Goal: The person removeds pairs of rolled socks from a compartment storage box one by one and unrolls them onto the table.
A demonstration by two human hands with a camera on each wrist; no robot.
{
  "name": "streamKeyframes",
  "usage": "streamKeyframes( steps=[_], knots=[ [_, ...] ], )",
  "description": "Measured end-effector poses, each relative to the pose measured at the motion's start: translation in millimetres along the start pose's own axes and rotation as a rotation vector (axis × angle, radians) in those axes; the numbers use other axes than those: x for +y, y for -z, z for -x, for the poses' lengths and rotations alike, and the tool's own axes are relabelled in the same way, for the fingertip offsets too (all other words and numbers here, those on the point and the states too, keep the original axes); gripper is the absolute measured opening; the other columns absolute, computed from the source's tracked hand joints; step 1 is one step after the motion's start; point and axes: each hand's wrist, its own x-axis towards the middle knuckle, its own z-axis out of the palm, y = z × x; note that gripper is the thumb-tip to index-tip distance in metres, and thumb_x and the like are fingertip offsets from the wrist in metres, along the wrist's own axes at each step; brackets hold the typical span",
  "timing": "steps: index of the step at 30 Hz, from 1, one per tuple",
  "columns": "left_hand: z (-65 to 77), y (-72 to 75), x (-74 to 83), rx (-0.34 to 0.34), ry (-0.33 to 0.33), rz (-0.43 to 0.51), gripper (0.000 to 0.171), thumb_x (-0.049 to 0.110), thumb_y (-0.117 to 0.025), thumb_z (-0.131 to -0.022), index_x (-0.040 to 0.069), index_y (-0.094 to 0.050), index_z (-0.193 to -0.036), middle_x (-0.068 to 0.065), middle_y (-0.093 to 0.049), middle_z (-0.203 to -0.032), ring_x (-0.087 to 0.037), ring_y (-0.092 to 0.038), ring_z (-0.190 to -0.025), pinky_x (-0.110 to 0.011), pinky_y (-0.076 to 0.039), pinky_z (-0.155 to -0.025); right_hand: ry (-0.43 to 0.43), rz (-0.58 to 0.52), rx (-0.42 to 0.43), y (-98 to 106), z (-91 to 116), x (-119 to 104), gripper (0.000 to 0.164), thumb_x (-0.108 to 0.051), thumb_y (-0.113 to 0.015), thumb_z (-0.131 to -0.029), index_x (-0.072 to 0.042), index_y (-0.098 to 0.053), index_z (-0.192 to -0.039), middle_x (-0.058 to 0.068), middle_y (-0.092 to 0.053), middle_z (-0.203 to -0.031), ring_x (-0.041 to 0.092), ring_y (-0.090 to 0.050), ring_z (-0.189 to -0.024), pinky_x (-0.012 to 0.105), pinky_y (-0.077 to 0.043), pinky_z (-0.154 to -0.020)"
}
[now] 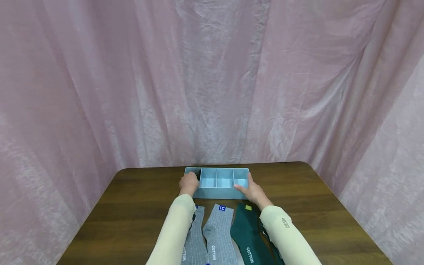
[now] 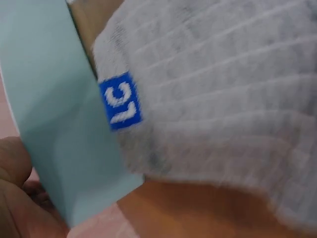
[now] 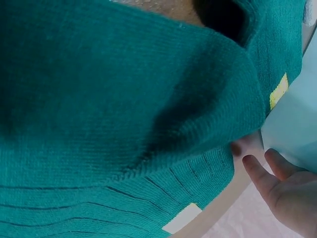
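A light blue divided box (image 1: 220, 193) stands near the table's far edge, several compartments side by side. At its left end, my left hand (image 1: 189, 183) grips the wall with curled fingers; in the left wrist view, fingers (image 2: 14, 163) bend at the box's edge. Something dark (image 1: 198, 174) shows in the left compartment, partly hidden by that hand. My right hand (image 1: 253, 191) rests against the right end, thumb at the front rim, its fingers fairly straight. Grey ribbed socks (image 1: 218, 228) and dark green socks (image 1: 245, 233) lie in front of the box, below my forearms.
The brown wooden table (image 1: 132, 221) has rounded far corners. Pink velvet curtains (image 1: 212, 81) hang behind it and along the sides. My pale sleeves (image 1: 172, 232) cover parts of the outer socks.
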Motion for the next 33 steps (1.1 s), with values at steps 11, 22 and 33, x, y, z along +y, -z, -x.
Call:
streamKeyframes(
  steps=[11, 22, 33],
  knots=[
    [13.9, -4.0, 0.2, 0.332, -0.105, 0.156, 0.017, 0.003, -0.059, -0.088, -0.003, -0.063, -0.103, -0.025, -0.068, -0.090, -0.043, -0.067, -0.080, -0.055, -0.053, -0.068, 0.007, 0.026, 0.002, 2, 1, -1, 0.103, -0.055, -0.057, -0.096, -0.001, 0.006, -0.157, 0.031, -0.026, -0.155, 0.048, -0.034, -0.137, 0.061, -0.030, -0.109],
    [16.0, 43.3, 0.8, 0.292, -0.231, 0.266, 0.048, 0.015, -0.063, -0.090, 0.011, -0.058, -0.138, -0.017, -0.066, -0.121, -0.035, -0.064, -0.097, -0.051, -0.051, -0.080, 0.169, 0.206, 0.138, 6, 3, -8, 0.093, -0.048, -0.064, -0.094, 0.002, -0.017, -0.156, 0.029, -0.015, -0.159, 0.045, -0.019, -0.145, 0.064, -0.019, -0.112],
    [33.8, 70.5, 13.3, -0.101, -0.502, 0.406, 0.055, 0.007, -0.067, -0.086, 0.010, -0.052, -0.139, -0.011, -0.056, -0.139, -0.026, -0.061, -0.102, -0.043, -0.050, -0.088, 0.454, 0.086, -0.008, 10, 13, -86, 0.099, -0.045, -0.074, -0.088, -0.020, -0.010, -0.161, 0.008, -0.010, -0.165, 0.032, -0.019, -0.148, 0.056, -0.028, -0.112]
  ],
)
